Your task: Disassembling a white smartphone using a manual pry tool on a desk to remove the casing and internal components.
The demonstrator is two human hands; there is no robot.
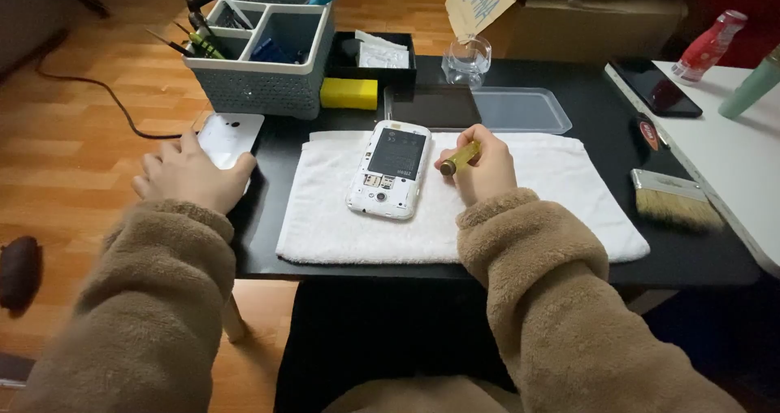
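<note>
A white phone (389, 170) lies face down on a white towel (520, 218) with its back cover off, showing the dark battery and card slots. My right hand (479, 168) rests on the towel just right of the phone, closed around a small yellow-handled tool (459, 158) whose tip points toward the phone. My left hand (188, 172) is at the table's left edge, fingers resting on the phone's white back cover (230, 137).
A grey organiser (268, 51) with tools stands at the back left, a yellow block (348, 93) and black tray (374, 56) beside it. A clear plastic lid (520, 109), glass jar (467, 59), paintbrush (673, 199) and second dark phone (656, 86) lie right.
</note>
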